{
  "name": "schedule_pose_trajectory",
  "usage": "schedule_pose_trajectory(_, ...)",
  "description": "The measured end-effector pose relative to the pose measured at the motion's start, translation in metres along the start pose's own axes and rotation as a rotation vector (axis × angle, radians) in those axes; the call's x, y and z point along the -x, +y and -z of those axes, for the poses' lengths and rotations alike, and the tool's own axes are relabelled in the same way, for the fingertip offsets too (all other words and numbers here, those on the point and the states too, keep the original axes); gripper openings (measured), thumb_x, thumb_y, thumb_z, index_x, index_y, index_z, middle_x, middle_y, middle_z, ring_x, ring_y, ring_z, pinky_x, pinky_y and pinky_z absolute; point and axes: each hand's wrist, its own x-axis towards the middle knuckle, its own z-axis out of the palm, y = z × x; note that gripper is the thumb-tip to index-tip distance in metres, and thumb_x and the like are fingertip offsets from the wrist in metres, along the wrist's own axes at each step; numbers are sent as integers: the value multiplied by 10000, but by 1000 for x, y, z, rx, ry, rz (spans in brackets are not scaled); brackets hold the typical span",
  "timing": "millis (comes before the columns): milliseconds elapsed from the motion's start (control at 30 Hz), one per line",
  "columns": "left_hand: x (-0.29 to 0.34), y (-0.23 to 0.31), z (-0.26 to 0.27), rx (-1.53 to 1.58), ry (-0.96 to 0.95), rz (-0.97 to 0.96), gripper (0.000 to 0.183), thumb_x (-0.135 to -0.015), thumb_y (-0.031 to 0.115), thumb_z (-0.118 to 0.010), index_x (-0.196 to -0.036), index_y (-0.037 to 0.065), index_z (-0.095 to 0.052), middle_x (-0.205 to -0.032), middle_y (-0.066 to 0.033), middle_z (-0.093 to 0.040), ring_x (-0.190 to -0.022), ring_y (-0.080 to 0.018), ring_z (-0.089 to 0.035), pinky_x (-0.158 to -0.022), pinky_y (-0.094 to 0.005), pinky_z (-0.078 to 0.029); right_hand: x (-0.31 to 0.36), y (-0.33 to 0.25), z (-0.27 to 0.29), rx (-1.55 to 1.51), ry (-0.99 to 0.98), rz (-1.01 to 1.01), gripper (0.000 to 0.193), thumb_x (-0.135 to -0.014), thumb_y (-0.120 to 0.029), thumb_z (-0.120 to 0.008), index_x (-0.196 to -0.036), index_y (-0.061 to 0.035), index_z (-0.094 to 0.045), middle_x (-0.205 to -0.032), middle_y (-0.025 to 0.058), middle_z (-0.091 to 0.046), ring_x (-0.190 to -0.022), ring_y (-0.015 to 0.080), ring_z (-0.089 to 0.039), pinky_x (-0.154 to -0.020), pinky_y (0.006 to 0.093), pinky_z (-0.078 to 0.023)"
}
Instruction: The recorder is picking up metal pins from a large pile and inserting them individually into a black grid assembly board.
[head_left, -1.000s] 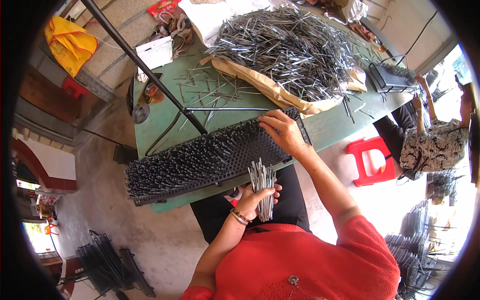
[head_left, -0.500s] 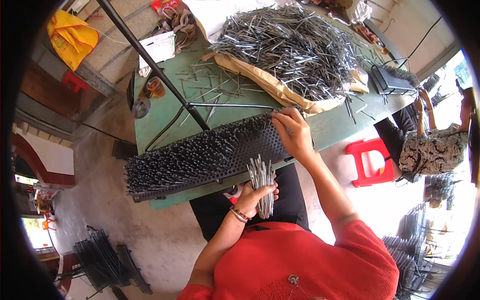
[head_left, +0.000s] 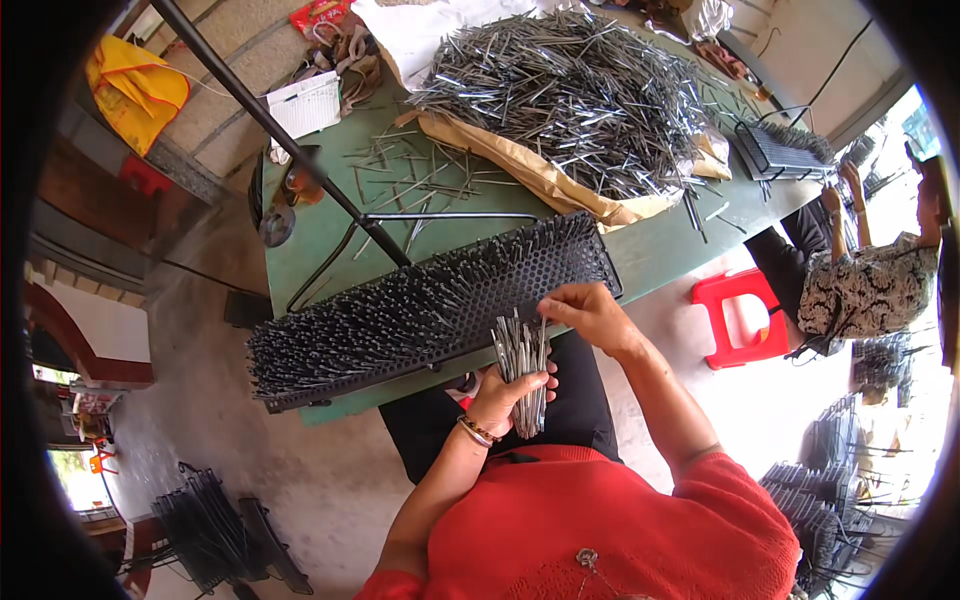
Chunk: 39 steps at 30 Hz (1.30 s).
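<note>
My left hand (head_left: 497,400) is wrapped round an upright bundle of thin grey metal strips (head_left: 522,350), in front of my lap. At the bundle's upper right end, the fingers of my right hand (head_left: 592,316) are pinched together on a single strip. Just beyond both hands lies a long black perforated rack (head_left: 500,292) on the table's near edge. Strips stand densely in the holes of its left part and along its far side; bare holes show toward the right. A black pole (head_left: 270,128) with side braces rises from the rack's far side.
A big heap of metal strips (head_left: 570,100) lies on brown paper on the green table (head_left: 660,255), with loose strips beside it. A red stool (head_left: 740,318) and another person (head_left: 865,290), at a smaller rack (head_left: 782,150), are at right. Dark racks (head_left: 215,530) stand on the floor.
My right hand has come down from the rack's right end to the top of the bundle. My left hand stays put with the bundle.
</note>
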Motion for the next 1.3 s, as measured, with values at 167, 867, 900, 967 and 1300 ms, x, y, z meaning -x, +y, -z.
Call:
schedule_pose_trajectory(167, -4, -3, 1, -22, 27, 19, 389, -820, 89, -641, -1181, 4, -523, -990, -82, -619, -833, -154, -627, -721, -313, -554, -13, -20, 13, -110, 277, 256, 215, -920, -167, -592, -1004, 25, -642, -802, 31, -647, -733, 82, -577, -681, 229, -475)
schedule_pose_trajectory(867, -8, -1, -6, 92, 58, 102, 330, -828, 85, -601, -1139, 1, -530, -997, -127, -624, -926, -230, -635, -800, -392, -555, -66, -16, 14, 769, 385, 804, 199, -845, -66, -605, -1027, 12, -626, -941, 144, -593, -863, 321, -587, -764, 393, -470)
schedule_pose_trajectory(900, -8, 0, -6, 77, 64, 108, 333, -827, 90, -600, -1140, 1, -529, -997, -127, -624, -919, -229, -636, -795, -390, -556, -64, -15, 12, 900, 385, 762, 211, -834, -67, -613, -1032, 3, -628, -965, 133, -573, -880, 310, -571, -774, 392, -462)
schedule_pose_trajectory(967, -8, 0, -5, 67, 59, 107, 333, -826, 91, -597, -1139, 1, -529, -998, -126, -625, -916, -228, -636, -791, -387, -556, -63, -14, 10, 1032, 383, 720, 223, -822, -69, -620, -1036, -6, -630, -989, 121, -553, -898, 299, -555, -784, 391, -453)
schedule_pose_trajectory(1300, -2, 8, -11, 39, 42, 60, 303, -827, 78, -592, -1112, -11, -542, -971, -119, -636, -889, -210, -647, -760, -357, -562, -3, -12, 4, 535, 22, 389, 209, -841, -183, -651, -818, 24, -674, -655, 98, -583, -636, 272, -578, -587, 359, -456)
